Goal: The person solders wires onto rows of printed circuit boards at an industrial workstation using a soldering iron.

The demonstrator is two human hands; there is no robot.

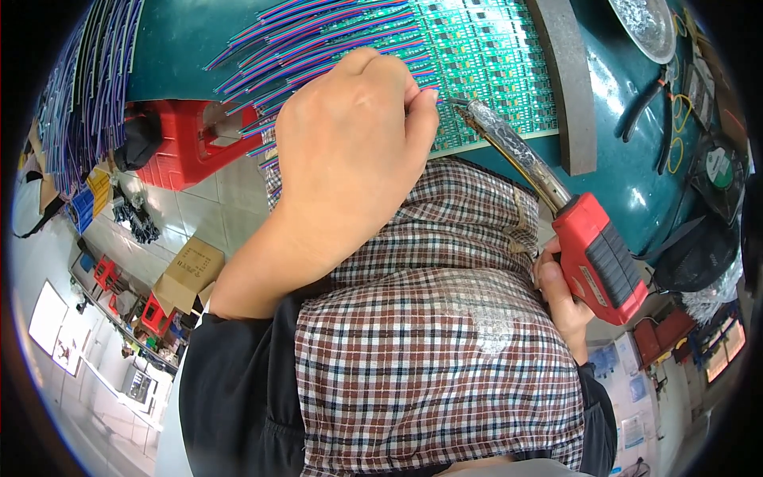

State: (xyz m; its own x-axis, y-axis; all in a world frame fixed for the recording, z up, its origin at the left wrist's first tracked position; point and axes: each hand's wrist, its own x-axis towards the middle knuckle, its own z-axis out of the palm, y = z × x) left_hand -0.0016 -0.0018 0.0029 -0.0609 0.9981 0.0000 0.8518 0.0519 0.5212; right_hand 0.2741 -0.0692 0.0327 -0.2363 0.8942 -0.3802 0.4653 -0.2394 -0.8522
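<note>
My left hand point(350, 135) is closed over a green circuit board panel point(493, 63), thumb and forefinger pinched together at the left part of its lower edge. Thin coloured wires point(270, 40) in blue, red and green run out from under this hand; the other fingers are hidden. In my right hand point(563, 298) is a red and black soldering gun point(600, 262), gripped by its body. Its metal barrel slants up to the left, and the tip ends close to my left thumb, at the board.
A grey bar point(566, 87) lies along the panel's right side on the green table point(616, 171). Beyond it are a metal dish point(648, 28) and pliers point(642, 107). More wire bundles point(91, 87) hang at the far left. A red stool point(179, 147) and a cardboard box point(191, 270) stand below.
</note>
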